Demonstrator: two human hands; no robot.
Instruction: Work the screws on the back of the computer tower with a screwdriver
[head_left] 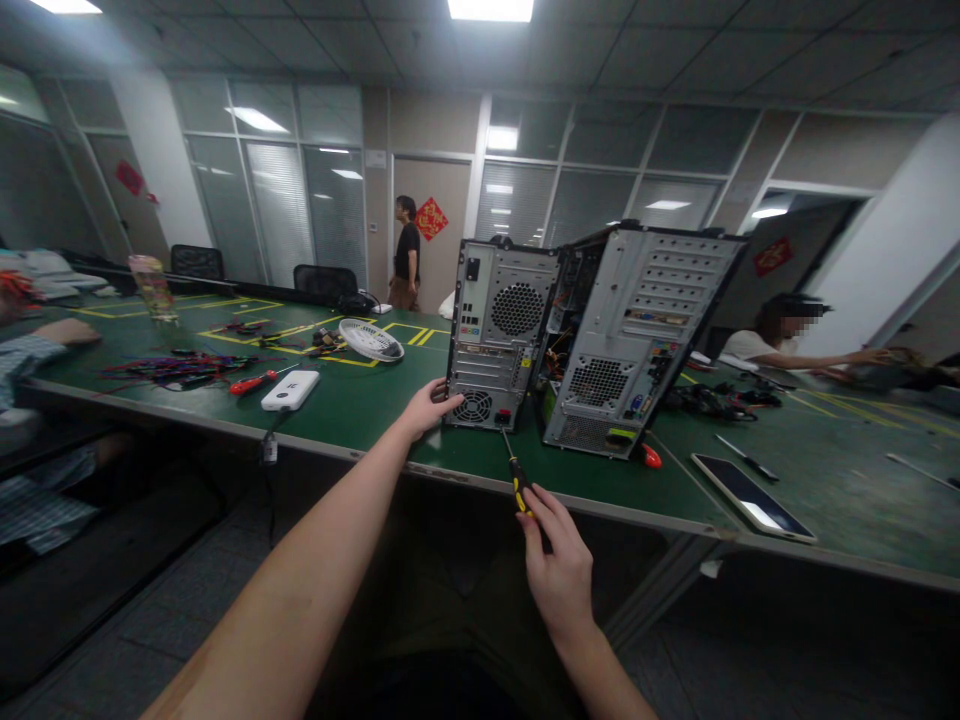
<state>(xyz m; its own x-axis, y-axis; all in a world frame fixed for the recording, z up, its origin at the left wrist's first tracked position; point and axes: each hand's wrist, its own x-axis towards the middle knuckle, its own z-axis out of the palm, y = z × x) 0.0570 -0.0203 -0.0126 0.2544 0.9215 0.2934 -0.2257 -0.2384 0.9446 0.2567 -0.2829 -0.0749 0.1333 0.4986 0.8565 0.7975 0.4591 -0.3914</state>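
Observation:
A smaller computer case (489, 365) stands upright on the green table, its back panel toward me. My left hand (429, 408) grips its lower left edge, the thumb across the back panel by the power supply fan grille and the other fingers partly hidden at the side. Between the thumb and fingers of my right hand (553, 545) is a screwdriver (519, 485) with a black and yellow handle. Its shaft points up to the case's bottom edge, below the power socket; whether the tip touches a screw is too small to tell.
A larger computer case (600, 340) leans close on the right. Left on the table (360, 410) lie a white power bank (291, 390), a red screwdriver (253, 382), bundled wires (180, 370) and a white basket (371, 340). A phone (752, 497) lies right. Other people are nearby.

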